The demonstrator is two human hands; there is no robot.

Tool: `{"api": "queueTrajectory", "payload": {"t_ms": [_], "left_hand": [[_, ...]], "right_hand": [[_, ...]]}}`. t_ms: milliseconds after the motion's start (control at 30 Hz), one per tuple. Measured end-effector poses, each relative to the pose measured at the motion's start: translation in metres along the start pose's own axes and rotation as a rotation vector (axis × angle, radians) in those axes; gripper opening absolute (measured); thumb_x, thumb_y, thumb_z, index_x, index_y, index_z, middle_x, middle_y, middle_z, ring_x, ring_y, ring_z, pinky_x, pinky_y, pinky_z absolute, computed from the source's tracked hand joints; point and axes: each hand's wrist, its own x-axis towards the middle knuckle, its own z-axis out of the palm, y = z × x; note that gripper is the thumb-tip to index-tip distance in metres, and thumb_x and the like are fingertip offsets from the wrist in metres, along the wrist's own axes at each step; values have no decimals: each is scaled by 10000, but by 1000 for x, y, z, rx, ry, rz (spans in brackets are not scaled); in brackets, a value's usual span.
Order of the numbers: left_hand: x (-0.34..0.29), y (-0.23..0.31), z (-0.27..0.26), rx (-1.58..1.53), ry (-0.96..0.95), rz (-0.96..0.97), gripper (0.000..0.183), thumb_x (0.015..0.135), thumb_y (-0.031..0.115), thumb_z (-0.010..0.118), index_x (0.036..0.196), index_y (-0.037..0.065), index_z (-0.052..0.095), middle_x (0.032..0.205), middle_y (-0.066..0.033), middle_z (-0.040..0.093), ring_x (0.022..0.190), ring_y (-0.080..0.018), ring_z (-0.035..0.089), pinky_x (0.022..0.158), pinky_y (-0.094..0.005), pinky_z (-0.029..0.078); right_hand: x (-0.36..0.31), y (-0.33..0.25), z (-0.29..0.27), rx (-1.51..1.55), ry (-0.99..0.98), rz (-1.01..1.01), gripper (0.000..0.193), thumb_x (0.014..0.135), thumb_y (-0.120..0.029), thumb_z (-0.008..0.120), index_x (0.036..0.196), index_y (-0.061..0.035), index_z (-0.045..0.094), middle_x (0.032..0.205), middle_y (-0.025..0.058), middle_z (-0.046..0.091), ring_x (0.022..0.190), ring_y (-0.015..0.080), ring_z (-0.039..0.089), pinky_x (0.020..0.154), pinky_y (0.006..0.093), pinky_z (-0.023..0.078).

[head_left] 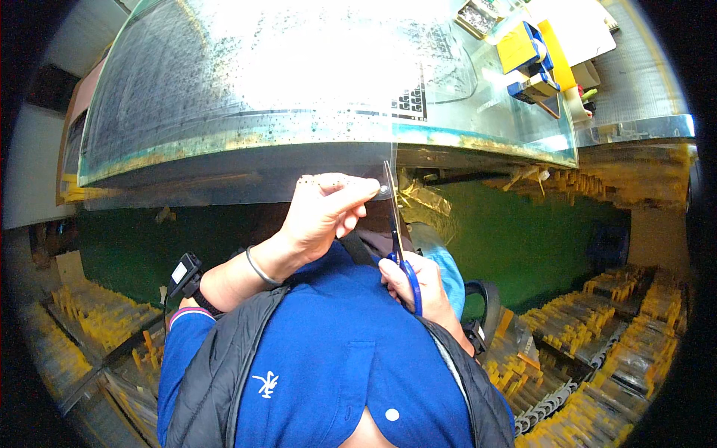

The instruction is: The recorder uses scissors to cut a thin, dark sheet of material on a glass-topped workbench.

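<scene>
My left hand [326, 211] pinches the near edge of a clear plastic sheet [224, 183] that hangs over the front of the glass-topped workbench [314, 138]. My right hand [420, 287] grips blue-handled scissors [398, 250] close to my chest, blades pointing up. The blade tips reach the sheet's edge just right of my left fingers. A thin bracelet and a dark strapped device sit on my left forearm.
Yellow and blue tools [532, 60] lie at the bench's far right. A crumpled gold foil piece [426, 200] hangs under the bench edge. The floor is green [523, 239]. Racks of yellow parts [605, 336] flank me at the right and at the left [82, 313].
</scene>
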Motion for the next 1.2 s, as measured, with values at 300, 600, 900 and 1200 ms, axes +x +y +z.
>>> {"api": "queueTrajectory", "payload": {"t_ms": [300,600,900,1200], "left_hand": [[-2,-2,6,7,-34,-26,97,790,130,642,819,38,631,575,-4,550,409,-32,439,339,-161,298],[-11,-5,12,35,-68,-73,125,792,159,646,752,44,621,570,-4,548,415,-33,442,348,-162,306],[-20,-12,19,28,-104,-129,127,816,174,620,775,54,627,563,7,541,413,-31,436,358,-166,313],[-27,-18,20,11,-159,-182,149,828,181,610,767,45,624,572,-1,546,415,-34,445,355,-167,314]], "right_hand": [[-2,-3,12,-102,218,-91,325,796,-231,648,608,-10,501,521,36,431,509,68,361,445,268,318],[5,-2,16,-67,248,-90,304,805,-223,634,625,-10,513,525,33,463,503,78,390,449,265,341],[2,-8,17,42,225,-18,279,825,-223,601,669,-2,530,525,27,477,487,87,433,441,265,340],[8,0,14,48,230,-139,229,831,-195,578,716,1,543,557,32,492,515,89,448,469,263,370]]}}
